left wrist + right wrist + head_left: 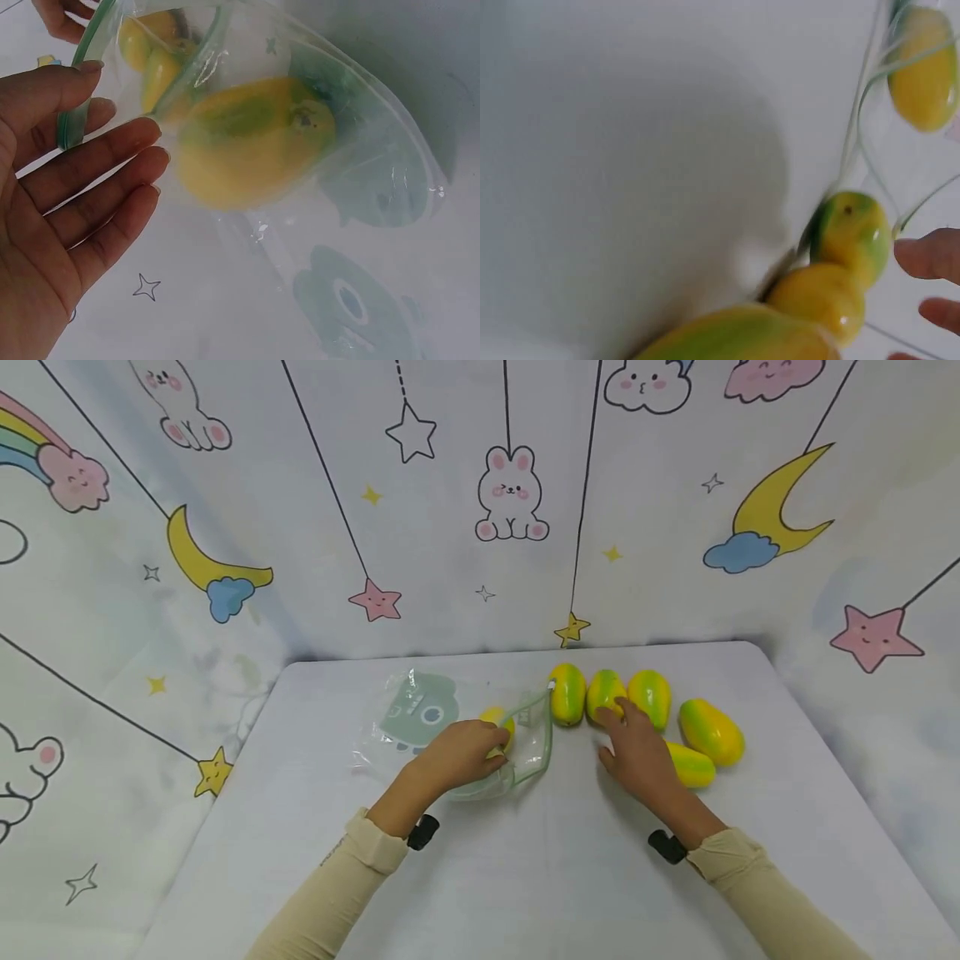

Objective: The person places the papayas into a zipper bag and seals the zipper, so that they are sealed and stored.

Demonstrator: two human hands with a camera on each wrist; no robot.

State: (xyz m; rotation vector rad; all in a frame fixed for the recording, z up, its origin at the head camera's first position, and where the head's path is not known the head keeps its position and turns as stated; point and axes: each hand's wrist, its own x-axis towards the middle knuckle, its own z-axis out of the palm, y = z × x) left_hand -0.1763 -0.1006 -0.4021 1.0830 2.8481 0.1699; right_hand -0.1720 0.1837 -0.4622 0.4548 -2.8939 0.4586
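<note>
Left hand (463, 752) pinches bag (431, 692) at green rim (73, 129); one fruit (251, 146) inside. Right hand (637, 752), fingers loosely spread, at row's middle fruit (604, 685), contact unclear. Tabletop (547, 868) room between forearms; far edge (457, 656) beyond both hands.

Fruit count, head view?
6: one fruit in the clear bag, three in a row by the right hand, one partly behind it, one rightmost; the hand may hide more.

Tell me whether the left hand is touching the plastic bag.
Touching. The left wrist view shows the left hand pinching the plastic bag at its green edge, between thumb and finger.
</note>
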